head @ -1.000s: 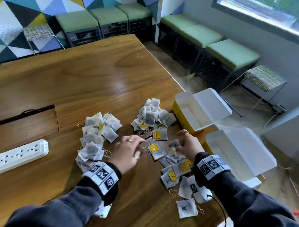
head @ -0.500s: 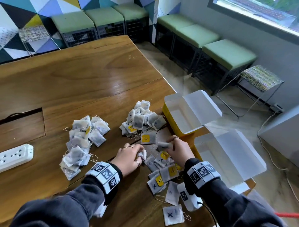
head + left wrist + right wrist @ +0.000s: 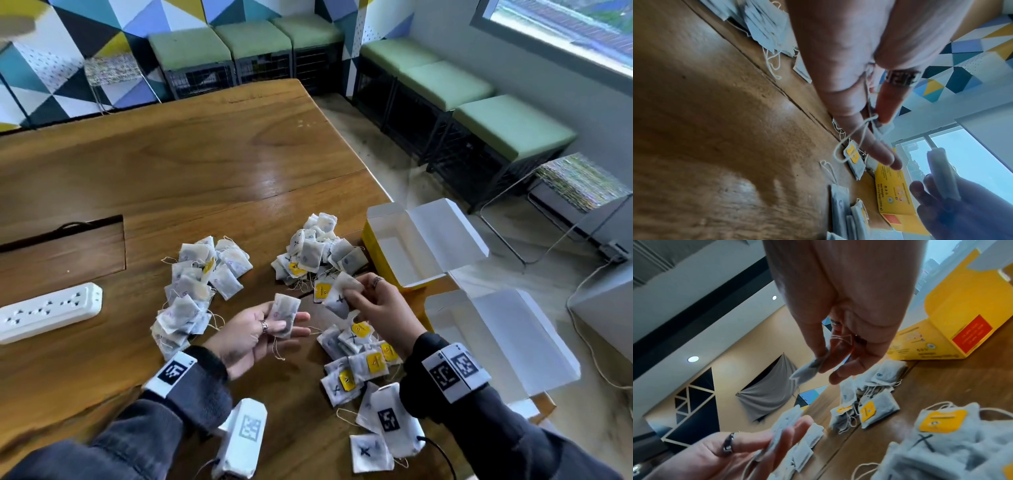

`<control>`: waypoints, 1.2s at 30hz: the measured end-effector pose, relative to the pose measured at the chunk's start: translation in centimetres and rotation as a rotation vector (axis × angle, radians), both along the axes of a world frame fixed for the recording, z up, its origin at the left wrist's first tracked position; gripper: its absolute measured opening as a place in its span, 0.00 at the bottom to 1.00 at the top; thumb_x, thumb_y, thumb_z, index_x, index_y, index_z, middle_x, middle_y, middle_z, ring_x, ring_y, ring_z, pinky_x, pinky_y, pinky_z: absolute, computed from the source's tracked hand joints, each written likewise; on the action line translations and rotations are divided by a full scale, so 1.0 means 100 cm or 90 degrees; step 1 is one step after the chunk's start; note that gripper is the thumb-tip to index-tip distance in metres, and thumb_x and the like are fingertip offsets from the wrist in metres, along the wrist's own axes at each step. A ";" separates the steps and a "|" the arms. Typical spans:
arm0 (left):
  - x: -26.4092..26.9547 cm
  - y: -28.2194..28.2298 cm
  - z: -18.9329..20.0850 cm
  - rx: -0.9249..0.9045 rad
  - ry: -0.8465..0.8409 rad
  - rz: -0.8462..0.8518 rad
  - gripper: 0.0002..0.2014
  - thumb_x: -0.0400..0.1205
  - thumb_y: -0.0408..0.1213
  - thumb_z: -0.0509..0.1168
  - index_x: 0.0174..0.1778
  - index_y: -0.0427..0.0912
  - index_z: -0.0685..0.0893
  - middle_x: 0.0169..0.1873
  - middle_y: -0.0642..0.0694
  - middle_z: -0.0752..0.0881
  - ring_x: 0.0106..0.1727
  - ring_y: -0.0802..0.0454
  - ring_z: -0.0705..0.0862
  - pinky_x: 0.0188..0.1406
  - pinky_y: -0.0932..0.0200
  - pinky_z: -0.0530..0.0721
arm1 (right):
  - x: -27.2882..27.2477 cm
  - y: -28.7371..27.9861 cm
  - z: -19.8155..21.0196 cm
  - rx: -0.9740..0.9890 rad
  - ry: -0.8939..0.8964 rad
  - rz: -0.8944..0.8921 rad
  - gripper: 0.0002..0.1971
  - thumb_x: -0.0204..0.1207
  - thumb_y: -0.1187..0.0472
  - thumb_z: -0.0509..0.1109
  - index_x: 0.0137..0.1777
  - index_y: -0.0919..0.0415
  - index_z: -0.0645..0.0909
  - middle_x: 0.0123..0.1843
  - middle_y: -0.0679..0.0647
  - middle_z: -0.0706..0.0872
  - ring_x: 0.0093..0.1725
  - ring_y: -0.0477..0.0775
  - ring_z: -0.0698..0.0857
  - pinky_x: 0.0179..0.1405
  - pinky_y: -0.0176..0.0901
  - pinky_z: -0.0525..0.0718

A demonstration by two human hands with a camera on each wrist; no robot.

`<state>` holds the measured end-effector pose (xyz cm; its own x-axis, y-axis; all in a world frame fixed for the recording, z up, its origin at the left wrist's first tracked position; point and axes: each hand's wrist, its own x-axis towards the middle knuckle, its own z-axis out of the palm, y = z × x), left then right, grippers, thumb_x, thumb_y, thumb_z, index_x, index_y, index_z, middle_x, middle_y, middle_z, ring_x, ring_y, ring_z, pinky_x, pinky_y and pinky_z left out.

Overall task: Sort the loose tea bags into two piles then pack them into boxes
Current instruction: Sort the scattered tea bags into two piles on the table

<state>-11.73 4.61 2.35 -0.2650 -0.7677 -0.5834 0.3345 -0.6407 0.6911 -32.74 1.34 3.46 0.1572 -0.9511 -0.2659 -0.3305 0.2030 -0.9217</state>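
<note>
My left hand [image 3: 274,325] is palm up above the table, thumb pinching a white tea bag [image 3: 285,313] against the fingers; its string loops down [image 3: 851,141]. My right hand [image 3: 356,294] pinches another tea bag [image 3: 337,299], marked with an X, just to the right. One sorted pile [image 3: 198,284] lies to the left and another [image 3: 315,253] sits farther back. Unsorted bags [image 3: 359,359], some with yellow tags, lie under my right wrist. An open yellow box [image 3: 404,250] and a second open box [image 3: 479,335] stand at the right.
A white power strip [image 3: 48,311] lies at the left, beside a cable hatch [image 3: 61,253] cut into the wooden table [image 3: 205,154]. The table's right edge runs just past the boxes. Green stools [image 3: 507,126] line the walls.
Both hands have risen off the loose bags, each with one tea bag. The left hand has turned palm up.
</note>
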 end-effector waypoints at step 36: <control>0.130 0.016 -0.009 -0.297 -0.942 -0.057 0.20 0.76 0.35 0.68 0.64 0.52 0.76 0.65 0.44 0.72 0.67 0.39 0.72 0.67 0.40 0.69 | 0.003 0.000 -0.025 0.088 0.614 0.342 0.28 0.76 0.59 0.69 0.75 0.61 0.66 0.69 0.61 0.76 0.69 0.58 0.74 0.67 0.44 0.73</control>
